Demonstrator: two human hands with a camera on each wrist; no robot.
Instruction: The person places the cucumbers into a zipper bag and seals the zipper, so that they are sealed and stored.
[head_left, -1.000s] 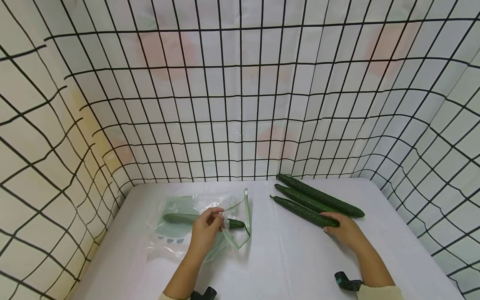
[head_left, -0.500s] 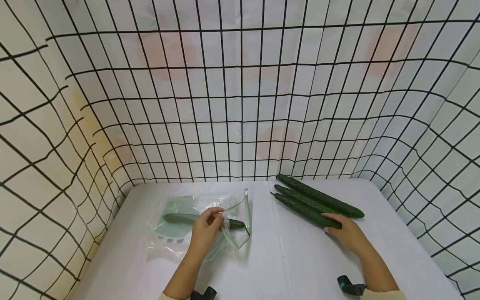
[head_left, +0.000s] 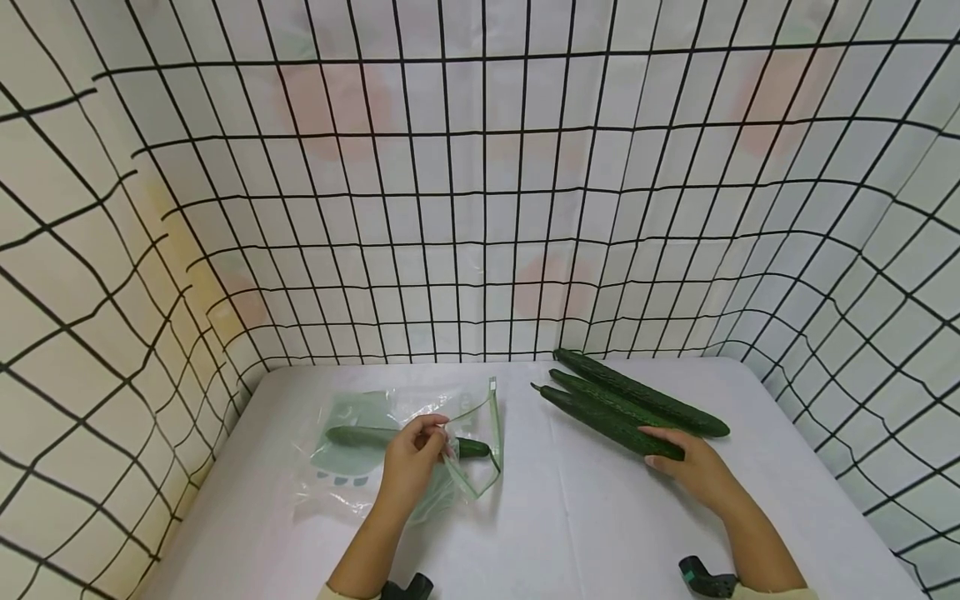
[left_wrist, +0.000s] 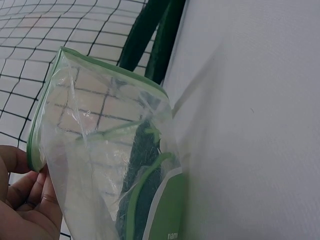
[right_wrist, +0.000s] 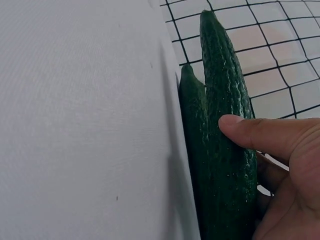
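My left hand [head_left: 414, 454] pinches the open rim of a clear zip bag [left_wrist: 95, 115] with a green edge and green print. Inside the bag lies one cucumber [head_left: 474, 448], its stem end near the mouth. Over on the right, my right hand [head_left: 697, 468] grips the near end of the front cucumber [head_left: 600, 418], thumb on one side and fingers on the other. In the right wrist view the thumb presses on that gripped cucumber [right_wrist: 227, 165]. Two more cucumbers, a middle one [head_left: 596, 393] and a back one [head_left: 637, 387], lie right behind it.
A white-covered table [head_left: 540, 533] lies under everything. Black wire mesh [head_left: 480, 242] stands along its back and both sides, with the back cucumber's tip close to it. Dark wrist cameras [head_left: 705, 577] sit on both wrists.
The front cucumber's stem end has lifted slightly and shifted left, with my right hand holding its other end. The left hand and the bag stay as they were.
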